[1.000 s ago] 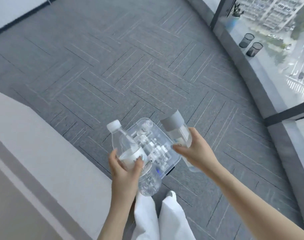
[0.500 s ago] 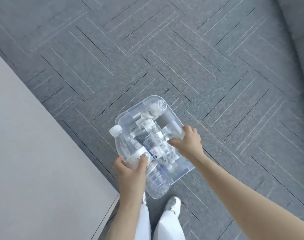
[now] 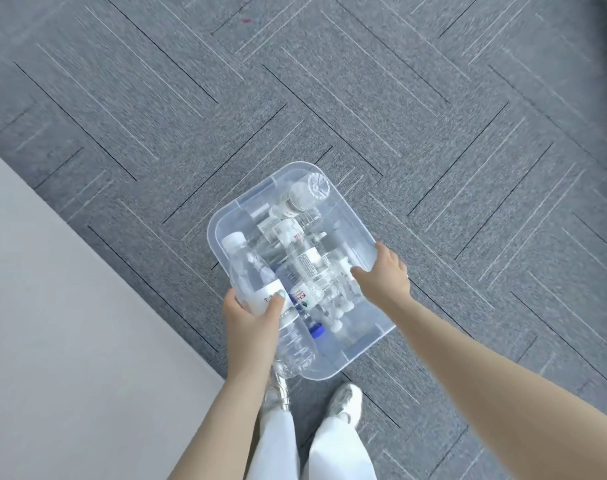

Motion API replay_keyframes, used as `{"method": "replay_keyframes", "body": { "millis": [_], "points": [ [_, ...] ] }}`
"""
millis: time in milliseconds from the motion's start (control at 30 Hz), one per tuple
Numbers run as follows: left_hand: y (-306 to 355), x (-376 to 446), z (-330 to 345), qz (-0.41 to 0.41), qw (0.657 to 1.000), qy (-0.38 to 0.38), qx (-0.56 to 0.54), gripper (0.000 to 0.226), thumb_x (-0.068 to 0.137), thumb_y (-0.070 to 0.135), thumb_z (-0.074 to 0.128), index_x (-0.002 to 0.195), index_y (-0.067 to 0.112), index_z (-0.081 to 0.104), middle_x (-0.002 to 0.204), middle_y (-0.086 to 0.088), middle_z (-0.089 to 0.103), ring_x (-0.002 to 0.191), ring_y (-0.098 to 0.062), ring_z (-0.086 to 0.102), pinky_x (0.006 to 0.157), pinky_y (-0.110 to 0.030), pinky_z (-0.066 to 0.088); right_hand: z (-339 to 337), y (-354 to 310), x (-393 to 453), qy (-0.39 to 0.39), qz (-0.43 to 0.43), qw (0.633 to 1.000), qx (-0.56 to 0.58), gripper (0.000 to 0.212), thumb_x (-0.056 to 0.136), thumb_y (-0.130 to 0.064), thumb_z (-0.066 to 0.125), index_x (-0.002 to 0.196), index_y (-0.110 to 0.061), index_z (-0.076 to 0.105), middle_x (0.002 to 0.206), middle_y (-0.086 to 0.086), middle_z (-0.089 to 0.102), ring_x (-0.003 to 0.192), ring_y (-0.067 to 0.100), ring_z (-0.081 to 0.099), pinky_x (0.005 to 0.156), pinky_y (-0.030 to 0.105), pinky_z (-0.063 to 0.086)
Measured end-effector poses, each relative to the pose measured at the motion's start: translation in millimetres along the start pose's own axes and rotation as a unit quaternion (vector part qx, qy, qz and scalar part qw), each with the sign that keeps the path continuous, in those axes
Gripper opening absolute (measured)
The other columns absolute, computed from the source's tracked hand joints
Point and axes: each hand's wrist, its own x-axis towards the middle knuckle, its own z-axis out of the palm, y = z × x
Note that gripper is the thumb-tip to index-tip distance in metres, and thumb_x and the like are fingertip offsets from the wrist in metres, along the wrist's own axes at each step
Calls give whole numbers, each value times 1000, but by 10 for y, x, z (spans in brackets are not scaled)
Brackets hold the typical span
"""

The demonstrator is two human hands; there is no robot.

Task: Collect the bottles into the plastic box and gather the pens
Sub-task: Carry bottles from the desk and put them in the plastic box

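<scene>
A clear plastic box (image 3: 359, 225) stands on the carpet and holds several clear water bottles (image 3: 307, 263) lying on their sides. My left hand (image 3: 252, 318) grips a clear bottle with a white cap and white label (image 3: 248, 271), tilted over the box's near-left rim. Over the right side of the box is my right hand (image 3: 381, 275), thumb spread toward the bottles, fingers by the right rim, with nothing visible in its grasp. No pens are in view.
A pale grey surface (image 3: 70, 323) fills the lower left, its edge running diagonally close to the box. My white shoes (image 3: 343, 403) and white trousers stand just below the box. Grey patterned carpet (image 3: 329, 81) surrounds everything.
The view tilted down to the box. My right hand lowered the grey-capped bottle into the box and no longer holds it. The left hand brought its bottle down to the box's rim.
</scene>
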Motion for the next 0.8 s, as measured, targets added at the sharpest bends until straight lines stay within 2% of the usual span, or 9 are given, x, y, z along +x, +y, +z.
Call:
{"method": "replay_keyframes", "body": {
  "millis": [133, 200, 267, 367, 433, 533, 667, 800],
  "points": [
    [148, 100, 110, -15, 1000, -6, 20, 73, 87, 31, 61, 145, 17, 20, 140, -8, 42, 97, -24, 49, 77, -34, 38, -77, 37, -39, 4, -38, 999, 19, 67, 89, -33, 54, 146, -16, 23, 152, 4, 27, 140, 27, 23, 114, 48, 24],
    [202, 109, 164, -23, 999, -8, 21, 76, 87, 30, 61, 147, 18, 15, 146, -8, 34, 110, -29, 48, 81, -36, 37, -106, 39, -59, 7, -52, 998, 29, 64, 89, -33, 54, 144, -17, 26, 151, 3, 30, 138, 25, 25, 113, 46, 25],
    [217, 114, 197, -18, 999, -11, 30, 80, 86, 31, 62, 148, 21, 12, 152, -6, 26, 126, -30, 43, 90, -42, 39, -125, 30, -89, 7, -65, 997, 35, 60, 90, -32, 53, 142, -17, 30, 149, 2, 32, 137, 23, 27, 110, 44, 26],
    [188, 111, 216, -3, 998, -24, 54, 81, 86, 34, 62, 148, 24, 12, 154, -3, 24, 133, -29, 38, 101, -45, 37, -140, 1, -147, 5, -80, 996, 39, 56, 90, -31, 52, 141, -18, 32, 148, 0, 33, 136, 22, 28, 110, 40, 26],
    [178, 94, 215, 4, 997, -36, 64, 77, 86, 35, 61, 147, 23, 17, 152, -3, 27, 133, -26, 38, 102, -44, 36, -155, -22, -189, 0, -87, 995, 39, 54, 90, -30, 52, 140, -19, 34, 147, -1, 34, 135, 20, 29, 108, 39, 28],
    [214, 42, 193, 9, 997, -60, 56, 67, 88, 32, 60, 144, 21, 24, 148, -3, 33, 129, -22, 40, 97, -39, 36, -198, -55, -266, -10, -99, 995, 25, 52, 90, -29, 52, 139, -21, 36, 146, -2, 36, 134, 20, 32, 107, 39, 31],
    [355, -88, 115, 21, 997, -73, 34, 61, 88, 29, 60, 141, 22, 29, 143, -1, 38, 108, -13, 40, 89, -33, 34, -345, -135, -420, -20, -111, 994, 14, 50, 92, -29, 50, 139, -21, 37, 146, -2, 37, 134, 21, 33, 110, 39, 30],
    [585, -336, -31, 38, 996, -74, 37, 56, 89, 28, 58, 138, 21, 33, 142, -1, 40, 104, -13, 42, 86, -33, 35, -638, -268, -702, -13, -142, 990, 2, 45, 93, -27, 48, 137, -22, 40, 145, -2, 39, 134, 20, 34, 112, 40, 29]
  ]
}}
